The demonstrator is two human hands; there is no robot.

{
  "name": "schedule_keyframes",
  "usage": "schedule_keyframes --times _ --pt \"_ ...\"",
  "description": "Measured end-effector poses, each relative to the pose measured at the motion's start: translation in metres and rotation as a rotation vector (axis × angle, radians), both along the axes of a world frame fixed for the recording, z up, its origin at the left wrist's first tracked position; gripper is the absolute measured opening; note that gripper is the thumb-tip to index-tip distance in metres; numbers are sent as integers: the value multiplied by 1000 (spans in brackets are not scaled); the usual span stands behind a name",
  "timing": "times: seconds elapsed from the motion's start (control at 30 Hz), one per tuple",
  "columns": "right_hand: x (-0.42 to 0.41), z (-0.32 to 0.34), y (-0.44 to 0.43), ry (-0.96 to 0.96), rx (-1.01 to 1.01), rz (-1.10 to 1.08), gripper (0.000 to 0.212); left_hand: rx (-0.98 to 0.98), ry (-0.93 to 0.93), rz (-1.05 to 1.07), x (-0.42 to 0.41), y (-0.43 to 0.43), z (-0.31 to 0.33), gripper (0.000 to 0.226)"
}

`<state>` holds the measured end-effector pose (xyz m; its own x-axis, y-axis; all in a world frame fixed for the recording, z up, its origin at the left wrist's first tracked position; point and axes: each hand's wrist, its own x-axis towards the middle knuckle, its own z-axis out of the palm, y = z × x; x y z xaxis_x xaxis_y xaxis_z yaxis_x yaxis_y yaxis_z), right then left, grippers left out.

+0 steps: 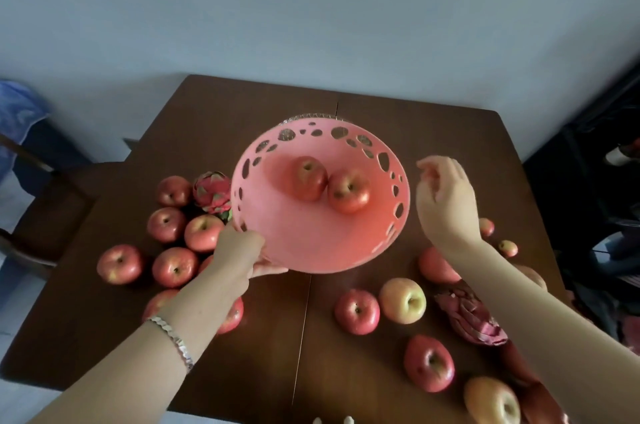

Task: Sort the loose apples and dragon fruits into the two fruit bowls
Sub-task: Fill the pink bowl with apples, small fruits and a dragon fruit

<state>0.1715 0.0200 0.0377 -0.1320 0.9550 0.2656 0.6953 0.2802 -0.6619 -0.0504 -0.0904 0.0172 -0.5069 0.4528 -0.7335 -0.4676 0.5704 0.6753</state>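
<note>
A pink perforated bowl (304,236) is tilted toward me above the table, with two red apples (308,178) (349,191) inside. My left hand (242,250) grips its near-left rim. My right hand (446,195) hovers just right of the bowl, fingers loosely curled and holding nothing. Behind the pink bowl, only the rim of a clear glass bowl (311,117) shows. Loose apples lie at the left (119,263) and at the right (356,311). One dragon fruit (213,191) sits left of the bowl, and another (467,314) lies under my right forearm.
The dark wooden table (242,105) stands against a pale wall, with a seam down its middle. A chair with blue cloth (20,119) is at the left. Dark clutter (595,181) fills the right side beyond the table edge.
</note>
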Motion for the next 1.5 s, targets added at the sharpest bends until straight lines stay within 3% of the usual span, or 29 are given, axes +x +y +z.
schedule_keyframes --times 0.1,0.17,0.27,0.33,0.4,0.47,0.6,0.67,0.8,0.9,1.13,1.23,1.37,1.5 --pt "25 -46 -9 -348 -355 50 31 80 48 -7 -9 3 5 61" --pt "25 -75 -25 -611 -514 329 46 94 50 -16 -10 3 11 60" --pt "3 -105 -54 -869 -467 782 80 74 66 -15 -8 2 19 60" --pt "-10 -115 -65 -1031 -356 897 93 64 68 -26 -5 -1 23 59" --pt "-14 -119 -67 -1093 -284 889 89 64 50 -34 -2 -4 27 60" --pt "-8 -117 -65 -983 -286 818 84 68 32 -37 1 -9 28 59" --pt "27 -87 -51 -432 -416 485 79 73 26 -62 5 -20 26 60" --pt "49 -66 -36 -247 -431 280 76 80 32 -81 7 -25 22 59" --pt "82 -34 -4 -97 -420 -68 75 25 1 -118 15 -34 -5 65" --pt "91 -28 6 -60 -419 -180 74 -40 -19 -118 24 -45 -29 66" --pt "68 -31 -5 -55 -456 -17 71 -144 10 -222 30 -79 -66 66" --pt "45 -34 -24 -56 -471 148 72 -200 87 -249 25 -89 -70 64" --pt "-1 -50 -67 -195 -543 507 84 -257 147 -230 24 -100 -75 59" --pt "-45 -86 -105 -477 -569 682 85 -264 128 -233 26 -102 -83 45"
